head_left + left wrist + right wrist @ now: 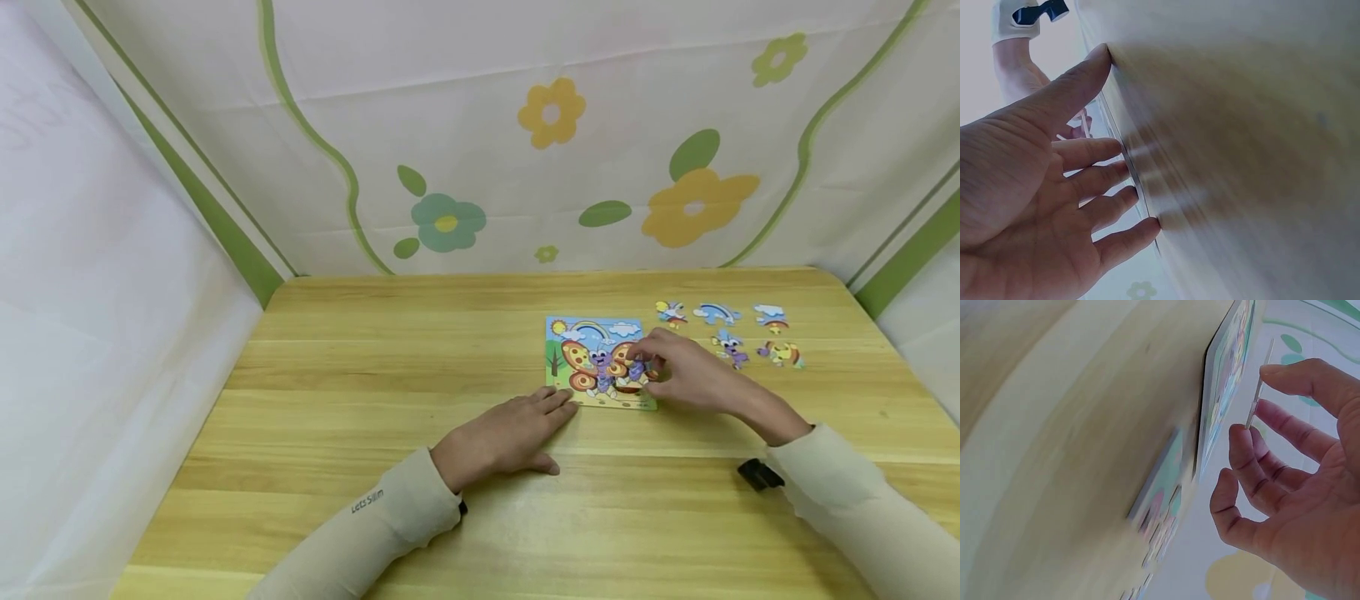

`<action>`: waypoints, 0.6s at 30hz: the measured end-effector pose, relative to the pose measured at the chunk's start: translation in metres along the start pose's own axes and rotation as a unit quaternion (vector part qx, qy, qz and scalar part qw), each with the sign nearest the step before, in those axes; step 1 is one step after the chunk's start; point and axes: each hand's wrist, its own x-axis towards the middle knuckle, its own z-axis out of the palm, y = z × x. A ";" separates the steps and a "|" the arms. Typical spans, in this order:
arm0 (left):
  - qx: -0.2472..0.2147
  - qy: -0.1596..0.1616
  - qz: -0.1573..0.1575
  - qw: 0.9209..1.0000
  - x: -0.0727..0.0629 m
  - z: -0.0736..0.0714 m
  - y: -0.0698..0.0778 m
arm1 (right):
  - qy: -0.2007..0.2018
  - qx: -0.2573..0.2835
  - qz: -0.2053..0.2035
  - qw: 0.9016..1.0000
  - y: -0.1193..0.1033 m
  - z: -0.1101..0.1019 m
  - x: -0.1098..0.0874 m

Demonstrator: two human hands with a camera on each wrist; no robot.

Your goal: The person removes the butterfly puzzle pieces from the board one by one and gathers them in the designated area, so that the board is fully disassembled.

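A butterfly picture puzzle board (592, 332) lies flat on the wooden table. Thumb and fingertips of my right hand (686, 369) pinch a thin jigsaw piece (636, 372) over the board's right half. The right wrist view shows this piece edge-on, raised off the board. My left hand (517, 429) rests palm down at the board's lower left corner, fingers stretched out and fingertips right at its edge. Its thumb (1079, 84) is spread away from the fingers and touches the tabletop.
Several loose jigsaw pieces lie right of the board: a sun piece (671, 313), a rainbow piece (717, 314), a cloud piece (771, 316), a purple piece (731, 350) and a yellow piece (782, 354). A flower-printed cloth (487, 150) stands behind the table.
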 end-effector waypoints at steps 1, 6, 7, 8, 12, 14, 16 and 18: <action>0.000 0.000 0.000 1.000 0.000 0.000 0.000 | 0.002 -0.004 0.001 1.000 0.001 -0.001 -0.002; -0.003 -0.001 0.001 1.000 0.001 0.000 0.001 | 0.010 -0.012 0.011 1.000 0.011 -0.010 -0.015; -0.003 0.000 0.002 1.000 0.001 0.000 0.001 | 0.010 -0.009 0.014 1.000 0.013 -0.012 -0.018; -0.001 0.000 0.002 1.000 0.001 0.000 0.001 | 0.011 -0.007 0.018 1.000 0.016 -0.013 -0.021; -0.002 0.001 0.002 1.000 0.002 0.000 0.001 | 0.022 -0.012 0.029 0.999 0.028 -0.019 -0.034; -0.002 0.000 -0.002 1.000 0.002 0.001 0.001 | 0.029 -0.019 0.031 0.999 0.033 -0.021 -0.039; -0.004 -0.002 -0.004 1.000 0.001 0.001 0.001 | 0.036 -0.028 0.032 0.998 0.039 -0.022 -0.045; -0.007 -0.003 -0.005 1.000 0.000 0.001 0.001 | 0.042 -0.030 0.034 0.998 0.045 -0.023 -0.052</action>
